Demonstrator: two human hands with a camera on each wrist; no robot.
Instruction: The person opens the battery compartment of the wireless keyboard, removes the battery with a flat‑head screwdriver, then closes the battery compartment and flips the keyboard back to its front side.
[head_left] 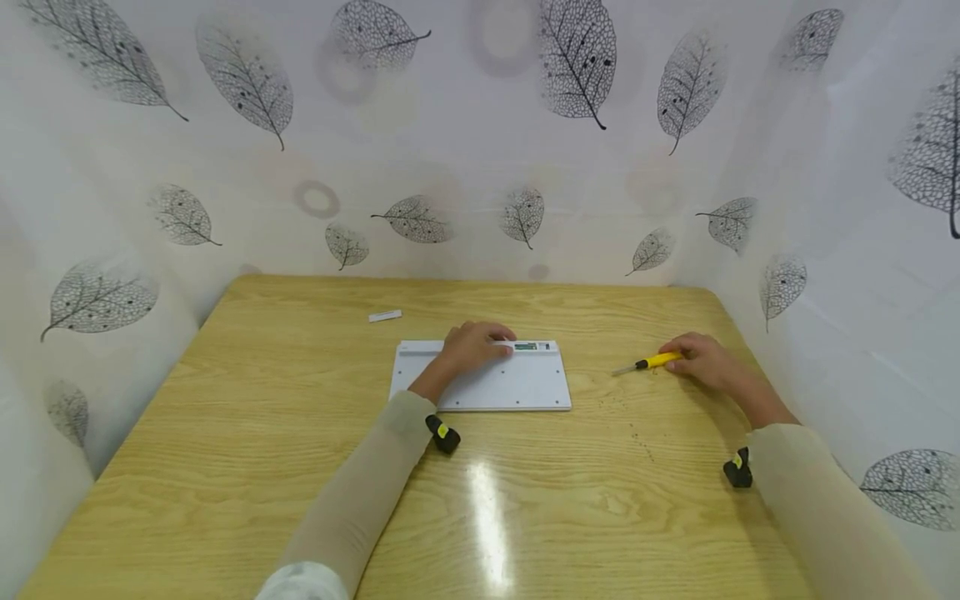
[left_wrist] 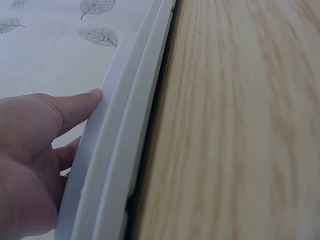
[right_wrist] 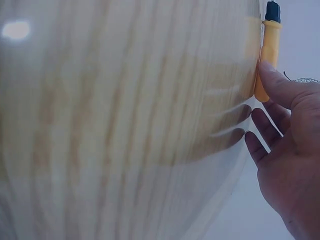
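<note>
A white keyboard lies face down on the table, small screw holes dotting its back. An uncovered slot near its far edge shows a green circuit board. My left hand grips the raised far edge, thumb on the near side and fingers beyond it. In the left wrist view, the thumb presses on the white casing. To the right, my right hand pinches the yellow handle of a screwdriver, its shaft pointing left, low over the wood. The right wrist view shows the thumb on the handle, other fingers loosely bent.
A small white strip lies behind the keyboard to the left. Several tiny dark screws are scattered right of the keyboard. The wooden table is bordered by leaf-patterned curtains at the back and sides.
</note>
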